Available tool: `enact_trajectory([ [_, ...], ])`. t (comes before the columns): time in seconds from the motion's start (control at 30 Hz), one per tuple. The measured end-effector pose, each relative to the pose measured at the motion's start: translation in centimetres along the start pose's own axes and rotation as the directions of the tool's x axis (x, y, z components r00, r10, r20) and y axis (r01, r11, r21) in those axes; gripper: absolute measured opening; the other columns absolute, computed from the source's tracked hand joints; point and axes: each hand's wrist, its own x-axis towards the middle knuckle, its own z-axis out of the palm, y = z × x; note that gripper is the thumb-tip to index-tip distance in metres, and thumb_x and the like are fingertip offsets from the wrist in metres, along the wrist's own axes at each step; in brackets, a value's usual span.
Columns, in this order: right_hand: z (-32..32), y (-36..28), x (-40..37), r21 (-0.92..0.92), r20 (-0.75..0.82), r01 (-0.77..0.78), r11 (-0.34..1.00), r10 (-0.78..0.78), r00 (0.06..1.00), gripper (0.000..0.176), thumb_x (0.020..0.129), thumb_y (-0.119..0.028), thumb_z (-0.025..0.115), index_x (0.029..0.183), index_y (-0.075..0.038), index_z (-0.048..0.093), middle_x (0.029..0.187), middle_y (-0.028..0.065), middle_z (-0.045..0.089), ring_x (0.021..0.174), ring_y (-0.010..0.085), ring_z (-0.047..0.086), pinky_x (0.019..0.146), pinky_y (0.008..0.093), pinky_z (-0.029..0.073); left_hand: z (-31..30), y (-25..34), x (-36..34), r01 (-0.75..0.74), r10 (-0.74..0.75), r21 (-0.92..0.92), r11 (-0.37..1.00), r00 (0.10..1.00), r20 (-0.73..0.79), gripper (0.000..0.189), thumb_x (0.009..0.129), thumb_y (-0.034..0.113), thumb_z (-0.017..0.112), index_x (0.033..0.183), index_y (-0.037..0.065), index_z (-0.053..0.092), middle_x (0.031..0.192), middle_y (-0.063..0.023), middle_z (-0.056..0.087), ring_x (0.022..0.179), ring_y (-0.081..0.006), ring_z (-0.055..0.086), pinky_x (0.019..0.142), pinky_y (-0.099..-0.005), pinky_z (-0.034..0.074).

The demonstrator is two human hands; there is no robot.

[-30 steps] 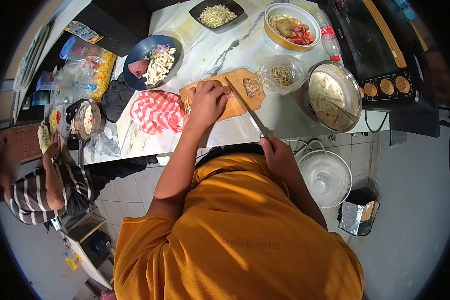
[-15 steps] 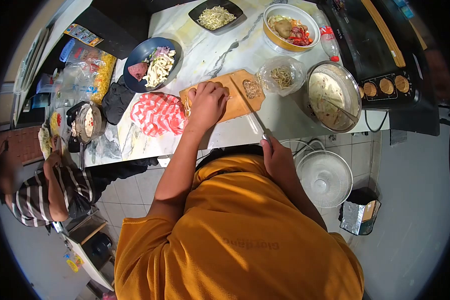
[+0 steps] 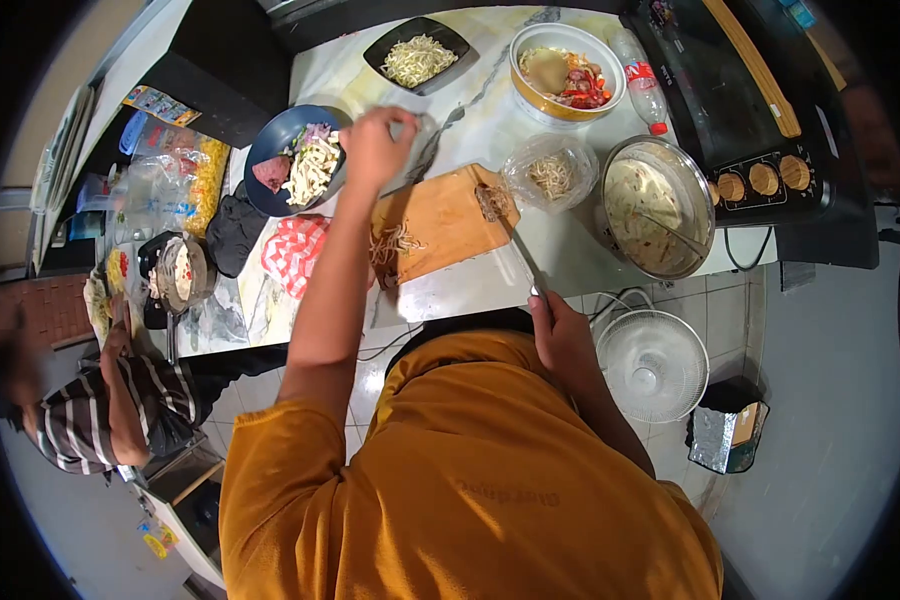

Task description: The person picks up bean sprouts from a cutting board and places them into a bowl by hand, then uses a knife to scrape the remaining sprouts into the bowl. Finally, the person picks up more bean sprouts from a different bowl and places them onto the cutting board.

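Note:
My left hand (image 3: 378,148) is raised over the counter between the blue plate (image 3: 282,206) and the black bowl (image 3: 457,72) of bean sprouts (image 3: 417,61). Its fingers are curled in and somewhat blurred; whatever they hold does not show. At the counter's front edge, my right hand (image 3: 562,335) grips a knife (image 3: 527,262) by its handle. The blade points away from me, across the right end of a wooden cutting board (image 3: 440,228). Thin pale strands (image 3: 398,242) lie at the board's left end, a brownish clump (image 3: 492,202) at its right. Beside it is a plastic bag (image 3: 570,195) with sprouts inside.
A steel pot (image 3: 705,240), a white-and-gold bowl (image 3: 522,88) of vegetables and a bottle (image 3: 647,98) stand to the right, near a stove (image 3: 805,190). Red-and-white checked plastic (image 3: 295,250) lies left. Another person (image 3: 90,410) works by a pan (image 3: 202,275) at far left.
My left hand has lifted off the cutting board and moved up and left, uncovering the strands there. My right hand keeps the knife, slightly lower. The whole view has shifted a little.

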Motion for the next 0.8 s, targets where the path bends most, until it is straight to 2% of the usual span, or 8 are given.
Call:
enact_trajectory([
  [0.13, -0.3, -0.4, 0.0, 0.057, 0.019, 0.006, 0.998, -0.008, 1.000, 0.031, 0.102, -0.030, 0.052, 0.106, -0.002, 0.062, 0.076, 0.0231, 0.064, 0.074, 0.0443, 0.064, 0.065, 0.0447, 0.048, 0.2, 0.0, 8.3, 0.160, -0.153, 0.228, 0.960, 0.987, -0.050, 0.034, 0.084, 0.043, 0.070, 0.100, 0.014, 0.076, 0.091, -0.0024, 0.075, 0.082, -0.0216, 0.069, 0.079, -0.0387, 0.045],
  [0.27, -0.7, 0.1, -0.2, 0.075, 0.035, 0.032, 0.997, -0.035, 0.999, 0.031, 0.102, -0.030, 0.052, 0.106, -0.001, 0.062, 0.075, 0.0232, 0.064, 0.072, 0.0441, 0.062, 0.064, 0.0442, 0.047, 0.3, -1.0, 10.7, 0.156, -0.144, 0.180, 0.971, 0.986, -0.083, 0.042, 0.084, 0.044, 0.070, 0.113, 0.013, 0.074, 0.094, -0.0026, 0.075, 0.085, -0.0226, 0.070, 0.078, -0.0364, 0.048],
  [0.33, -1.1, -0.2, -0.1, 0.071, 0.047, 0.005, 0.997, -0.008, 0.999, 0.031, 0.102, -0.030, 0.052, 0.106, -0.001, 0.062, 0.075, 0.0232, 0.064, 0.071, 0.0438, 0.062, 0.064, 0.0439, 0.047, -0.5, -1.7, 10.0, 0.075, -0.096, 0.139, 0.987, 0.984, 0.149, 0.043, 0.083, 0.040, 0.070, 0.118, 0.014, 0.072, 0.102, -0.0059, 0.076, 0.094, -0.0254, 0.071, 0.090, -0.0451, 0.044],
  [0.47, -1.5, -0.8, 0.3, 0.054, 0.078, -0.077, 0.996, 0.073, 0.994, 0.032, 0.102, -0.031, 0.053, 0.106, 0.000, 0.062, 0.074, 0.0231, 0.064, 0.068, 0.0412, 0.062, 0.063, 0.0424, 0.047, -3.3, -0.3, 3.7, 0.018, 0.003, -0.057, 0.998, 0.938, 0.347, 0.034, 0.083, 0.029, 0.075, 0.111, 0.009, 0.073, 0.096, -0.0090, 0.075, 0.084, -0.0213, 0.070, 0.079, -0.0328, 0.053],
  [0.6, -1.3, -0.8, 0.8, 0.051, 0.063, 0.004, 0.999, -0.007, 0.998, 0.033, 0.102, -0.031, 0.053, 0.106, 0.000, 0.063, 0.074, 0.0222, 0.063, 0.065, 0.0387, 0.062, 0.063, 0.0413, 0.046, -5.8, 0.8, -4.3, 0.000, 0.053, -0.140, 0.990, 0.925, 0.377, 0.021, 0.084, 0.013, 0.076, 0.103, 0.004, 0.073, 0.091, -0.0053, 0.073, 0.079, -0.0133, 0.062, 0.071, -0.0308, 0.050],
  [0.63, -1.2, -0.9, 1.0, 0.035, 0.068, 0.013, 0.999, -0.016, 0.998, 0.032, 0.102, -0.030, 0.054, 0.105, 0.001, 0.063, 0.073, 0.0219, 0.063, 0.065, 0.0380, 0.062, 0.062, 0.0409, 0.046, -6.6, 1.4, -5.8, 0.055, 0.012, -0.160, 0.986, 0.921, 0.390, 0.019, 0.082, 0.020, 0.077, 0.096, 0.008, 0.074, 0.091, -0.0086, 0.074, 0.081, -0.0224, 0.068, 0.080, -0.0364, 0.050],
  [0.73, -0.7, -1.0, 1.4, 0.034, 0.080, 0.071, 0.997, -0.074, 0.994, 0.030, 0.102, -0.028, 0.054, 0.103, 0.001, 0.062, 0.072, 0.0217, 0.062, 0.065, 0.0372, 0.061, 0.062, 0.0403, 0.046, -8.0, 2.8, -9.6, -0.005, -0.040, 0.108, 0.994, 0.909, 0.414, 0.015, 0.081, 0.018, 0.076, 0.091, 0.008, 0.073, 0.088, -0.0074, 0.072, 0.087, -0.0261, 0.065, 0.084, -0.0397, 0.042],
  [0.8, -0.2, -0.7, 1.9, 0.048, 0.087, 0.124, 0.991, -0.127, 0.988, 0.029, 0.101, -0.026, 0.055, 0.102, 0.001, 0.062, 0.072, 0.0217, 0.061, 0.065, 0.0371, 0.061, 0.062, 0.0400, 0.046, -7.7, 2.2, -11.4, 0.006, -0.054, 0.118, 0.993, 0.913, 0.405, 0.015, 0.078, 0.018, 0.076, 0.090, 0.010, 0.071, 0.086, -0.0057, 0.070, 0.093, -0.0273, 0.062, 0.085, -0.0407, 0.036],
])
